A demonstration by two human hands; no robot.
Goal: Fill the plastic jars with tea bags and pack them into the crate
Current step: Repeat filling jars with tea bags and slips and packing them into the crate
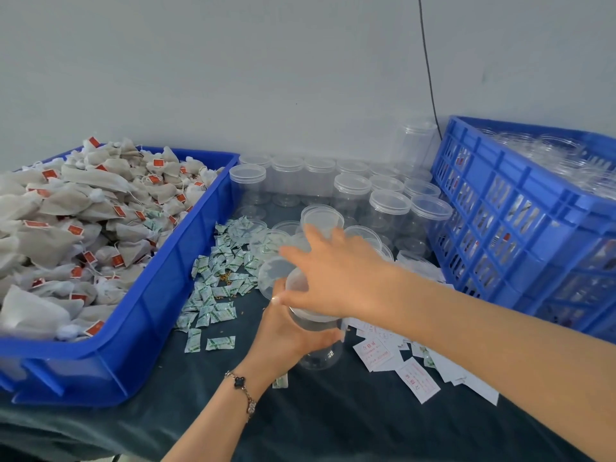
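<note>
At table centre, left hand (290, 331) grips a clear jar (316, 348) around its upper body, jar looks empty and upright, standing on or just above the dark cloth. Right hand (330, 278) reaches over the jar mouth, fingers spread and mostly straight; whether it holds a lid (276, 275) at the jar's left rim I cannot tell, blur there. Step, as I judge it: opening a jar before filling. Next move calls for getting the lid clear, then reaching left for tea bags.

Containers:
- Tray (140, 315), left: heaped with tea bags (66, 228), red tags.
- Crate (520, 228), right: holds clear jars; contents too unclear to tell.
- Capped empty jars (390, 208) stand grouped between tray and crate, by the wall.

Loose small sachets (216, 288) lie beside the tray; paper slips (416, 371) lie just right of the held jar.
</note>
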